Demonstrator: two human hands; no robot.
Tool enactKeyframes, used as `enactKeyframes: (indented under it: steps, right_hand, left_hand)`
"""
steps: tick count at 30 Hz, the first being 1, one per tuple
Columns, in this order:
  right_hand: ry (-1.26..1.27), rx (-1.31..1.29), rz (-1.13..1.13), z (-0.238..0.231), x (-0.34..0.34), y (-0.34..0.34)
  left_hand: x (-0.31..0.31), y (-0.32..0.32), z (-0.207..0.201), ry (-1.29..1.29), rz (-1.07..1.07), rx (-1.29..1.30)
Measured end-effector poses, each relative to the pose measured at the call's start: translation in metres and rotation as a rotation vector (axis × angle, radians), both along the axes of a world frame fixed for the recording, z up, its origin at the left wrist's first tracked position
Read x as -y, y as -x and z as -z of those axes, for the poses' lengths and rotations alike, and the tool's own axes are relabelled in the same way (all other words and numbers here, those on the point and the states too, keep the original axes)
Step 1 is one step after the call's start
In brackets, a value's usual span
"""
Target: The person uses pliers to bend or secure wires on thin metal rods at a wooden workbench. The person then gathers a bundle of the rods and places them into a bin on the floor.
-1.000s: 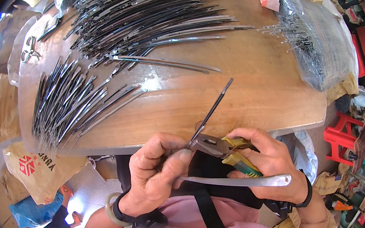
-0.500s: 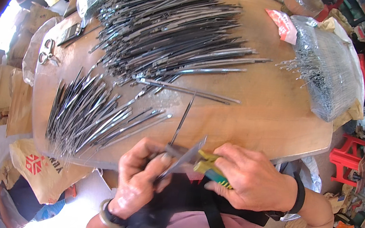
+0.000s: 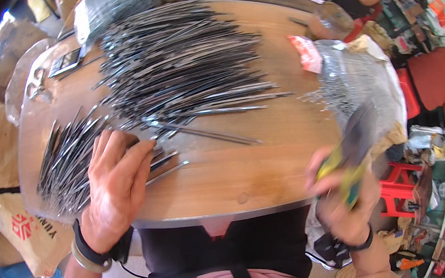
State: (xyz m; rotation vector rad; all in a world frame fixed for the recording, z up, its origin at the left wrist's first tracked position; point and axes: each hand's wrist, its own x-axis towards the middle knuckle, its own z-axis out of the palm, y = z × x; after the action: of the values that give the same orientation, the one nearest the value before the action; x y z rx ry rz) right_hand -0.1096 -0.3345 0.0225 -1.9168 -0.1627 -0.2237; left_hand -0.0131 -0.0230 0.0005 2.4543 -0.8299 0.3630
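My left hand (image 3: 120, 173) is over the right side of a smaller pile of thin dark metal strips (image 3: 66, 159) at the table's near left. Its fingers are bent down among the strips, and the fingertips are partly hidden, so what they pinch cannot be made out. My right hand (image 3: 349, 214) is raised near the table's right edge, blurred by motion. It grips a pair of shears (image 3: 349, 157) with yellow and green handles, the wide grey blades pointing away from me. A larger heap of dark metal strips (image 3: 176, 64) covers the far middle of the table.
Clear-wrapped bundles of thin wires lie at the far left (image 3: 119, 2) and right (image 3: 356, 81). Scissors (image 3: 39, 85) and a phone-like device (image 3: 66, 62) rest at the left edge. Red stools (image 3: 397, 189) and cluttered shelving stand to the right; a printed paper sack (image 3: 30, 231) sits lower left.
My left hand has moved left from in front of me to the smaller pile; the strip it held upright no longer shows. My right hand has carried the shears up and right. The view has shifted.
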Motion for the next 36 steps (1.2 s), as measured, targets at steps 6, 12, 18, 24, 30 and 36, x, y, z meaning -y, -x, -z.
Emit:
enactKeyframes:
  steps: [6,12,18,24,30,36]
  right_hand:
    - [0.585,0.254,0.201,-0.011,0.065,-0.041]
    - [0.933,0.345,-0.006,0.001,0.078,-0.062]
    - [1.082,0.527,0.177,0.0,0.076,-0.049]
    - [0.975,0.546,0.283,-0.024,0.045,-0.021]
    - [-0.083,0.364,0.263,-0.04,0.012,0.013]
    - [-0.906,-0.009,0.086,-0.012,-0.002,0.018]
  left_hand:
    - [0.023,-0.031,0.024,-0.287,0.021,0.063]
    - [0.025,-0.027,0.015,-0.236,0.012,0.016]
    - [0.025,0.003,-0.01,0.321,-0.187,-0.699]
    - [0.045,0.088,0.014,1.317,-0.311,-1.708]
    - [0.051,0.106,0.003,1.511,-0.132,-1.814]
    - [0.038,0.111,0.011,1.682,-0.041,-1.81]
